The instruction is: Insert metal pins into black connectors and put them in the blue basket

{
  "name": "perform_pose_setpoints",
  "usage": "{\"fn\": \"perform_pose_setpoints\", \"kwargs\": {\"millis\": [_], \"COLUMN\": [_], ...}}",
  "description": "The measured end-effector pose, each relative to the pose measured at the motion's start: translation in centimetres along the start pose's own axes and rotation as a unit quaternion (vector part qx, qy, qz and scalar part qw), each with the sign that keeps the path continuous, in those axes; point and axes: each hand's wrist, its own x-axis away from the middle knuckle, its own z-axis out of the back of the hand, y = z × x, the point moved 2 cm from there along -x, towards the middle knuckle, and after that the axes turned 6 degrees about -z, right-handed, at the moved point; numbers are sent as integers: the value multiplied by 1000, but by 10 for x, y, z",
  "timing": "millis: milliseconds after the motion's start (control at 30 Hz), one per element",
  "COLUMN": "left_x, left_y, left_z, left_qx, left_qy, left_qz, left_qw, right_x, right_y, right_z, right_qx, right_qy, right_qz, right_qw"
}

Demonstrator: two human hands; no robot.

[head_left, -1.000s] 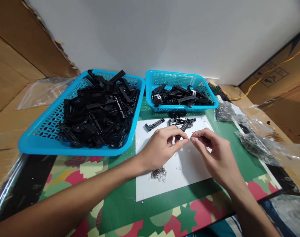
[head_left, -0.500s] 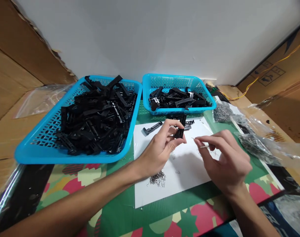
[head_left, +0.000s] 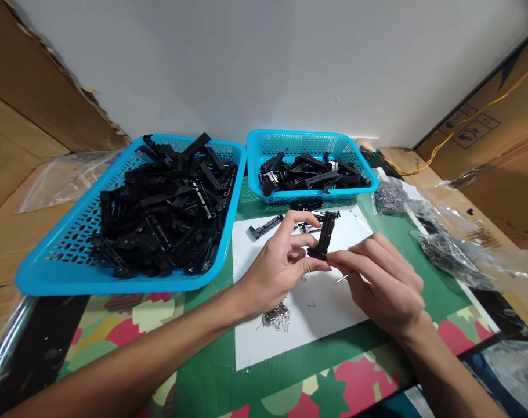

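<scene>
My left hand (head_left: 278, 268) pinches a long black plastic part (head_left: 324, 235) and holds it upright above a white sheet (head_left: 299, 313). My right hand (head_left: 383, 281) is closed round a thin metal pin or tool (head_left: 342, 279), and its fingertips meet the lower end of the black part. A small heap of tiny metal springs or clips (head_left: 276, 316) lies on the sheet just below my left wrist. A few loose black parts (head_left: 264, 226) lie at the sheet's far edge.
A large blue basket (head_left: 42, 273) heaped with black parts stands at the left. A smaller blue basket (head_left: 364, 184) with fewer parts stands behind the sheet. Clear bags of metal bits (head_left: 442, 251) lie at the right, cardboard walls on both sides.
My left hand has lifted the black part and turned it upright. My right hand moved in from the right with the thin metal piece until its fingertips touch the part's lower end.
</scene>
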Motion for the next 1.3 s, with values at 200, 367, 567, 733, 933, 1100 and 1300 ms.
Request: {"fn": "perform_pose_setpoints", "kwargs": {"millis": [200,367,567,733,933,1100,1300], "left_x": [0,1,2,2,2,6,8], "left_y": [-1,-3,-2,2,3,0,2], "left_z": [2,3,3,3,3,5,4], "left_qx": [-12,28,20,-47,-372,-437,-476], "left_qy": [-10,-47,-75,-94,-23,57,35], "left_qz": [3,35,11,14,-90,-104,-74], "left_qw": [1000,998,997,994,924,891,876], "right_x": [-5,-4,-2,1,5,5,-5], "right_y": [4,16,21,25,34,36,30], "right_z": [-1,-2,0,1,-2,0,4], "right_qx": [-97,-228,-194,-145,-99,-101,-76], "right_qy": [-22,-76,-69,-33,-64,-119,-110], "right_qz": [-54,-160,-144,-83,-68,-122,-137], "right_qw": [994,957,968,985,991,980,982]}}
